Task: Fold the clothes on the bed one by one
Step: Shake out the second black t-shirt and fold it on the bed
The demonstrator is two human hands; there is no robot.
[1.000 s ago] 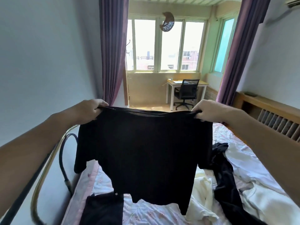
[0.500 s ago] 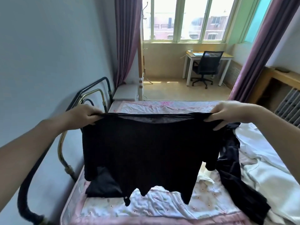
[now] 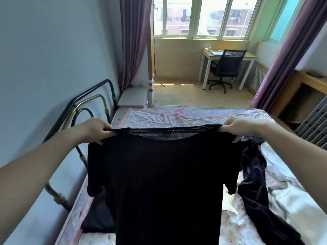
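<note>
Above the bed, a black shirt hangs spread between two hands; left hand grips the left shoulder, fingers curled round the cloth, thumb on top; right hand grips the right shoulder the same way, fingers folded under the seam; neckline stretched taut between them, dipping slightly in the middle; both short sleeves hang down at the sides; the hem runs out of view at the bottom edge, so whether it touches the bed cannot be told. Bed covered with a pale pink patterned sheet, wrinkled; a dark garment lies strewn on it to the right of the shirt, beside white cloth near the right edge; another dark piece lies on the bed at lower left, partly hidden behind the shirt. Metal bedframe, black and brass tubes, stands at the left against the wall. Beyond the bed: desk with black chair under the window; purple curtains on either side.
</note>
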